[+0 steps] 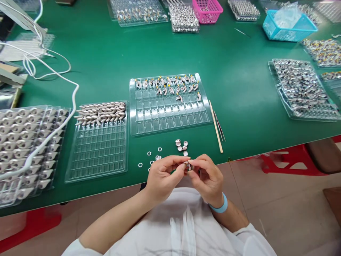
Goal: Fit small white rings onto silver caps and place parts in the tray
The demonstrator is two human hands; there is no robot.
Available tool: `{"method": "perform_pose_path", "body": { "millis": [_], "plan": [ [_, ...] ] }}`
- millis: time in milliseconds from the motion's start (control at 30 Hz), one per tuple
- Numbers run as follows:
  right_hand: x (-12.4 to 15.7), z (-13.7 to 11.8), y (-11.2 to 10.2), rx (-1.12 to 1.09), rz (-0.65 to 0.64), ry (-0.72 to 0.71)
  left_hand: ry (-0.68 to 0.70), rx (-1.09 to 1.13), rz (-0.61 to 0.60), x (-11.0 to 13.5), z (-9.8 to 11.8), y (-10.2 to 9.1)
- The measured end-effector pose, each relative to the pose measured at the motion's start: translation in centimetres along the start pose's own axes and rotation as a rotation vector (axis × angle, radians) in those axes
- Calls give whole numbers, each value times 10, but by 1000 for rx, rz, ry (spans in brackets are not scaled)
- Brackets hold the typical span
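Note:
My left hand (162,179) and my right hand (208,178) meet at the table's front edge, both pinching one small silvery earbud piece (188,166). Fingertips cover most of it. Just beyond them lie several small round earbud caps (179,148). White rings (149,153) are scattered to the left, some partly hidden by my left hand. Farther back, a clear tray (170,129) holds rows of earbud parts with yellow tabs (171,89), its front slots bare. A wooden stick (216,127) and tweezers (219,126) lie right of that tray.
At left are a tray of stem-shaped shells (101,113), a larger stacked tray (23,142) and a white cable (71,103) draped over it. Filled trays (303,87) lie right. A pink basket (207,10) and a blue basket (289,32) stand at the back; a red stool (287,161) is beside the table.

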State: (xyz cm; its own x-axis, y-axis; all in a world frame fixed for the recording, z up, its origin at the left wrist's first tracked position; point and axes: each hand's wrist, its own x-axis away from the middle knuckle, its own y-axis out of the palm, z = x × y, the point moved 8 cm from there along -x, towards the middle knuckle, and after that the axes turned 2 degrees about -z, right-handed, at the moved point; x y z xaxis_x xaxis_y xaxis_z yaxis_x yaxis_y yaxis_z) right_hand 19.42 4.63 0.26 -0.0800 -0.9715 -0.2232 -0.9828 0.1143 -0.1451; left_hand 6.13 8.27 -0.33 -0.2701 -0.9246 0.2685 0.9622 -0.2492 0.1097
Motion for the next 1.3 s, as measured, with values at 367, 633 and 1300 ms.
{"method": "perform_pose_path", "body": {
  "millis": [367,633,1300],
  "plan": [
    [-4,15,-1,-231,-7,205,-57,81,-73,-3,-3,9],
    [0,8,-1,-63,6,95,164,-246,26,2,8,0],
    [4,-25,-1,330,63,-285,52,-114,-26,-3,4,6]
  ]
}}
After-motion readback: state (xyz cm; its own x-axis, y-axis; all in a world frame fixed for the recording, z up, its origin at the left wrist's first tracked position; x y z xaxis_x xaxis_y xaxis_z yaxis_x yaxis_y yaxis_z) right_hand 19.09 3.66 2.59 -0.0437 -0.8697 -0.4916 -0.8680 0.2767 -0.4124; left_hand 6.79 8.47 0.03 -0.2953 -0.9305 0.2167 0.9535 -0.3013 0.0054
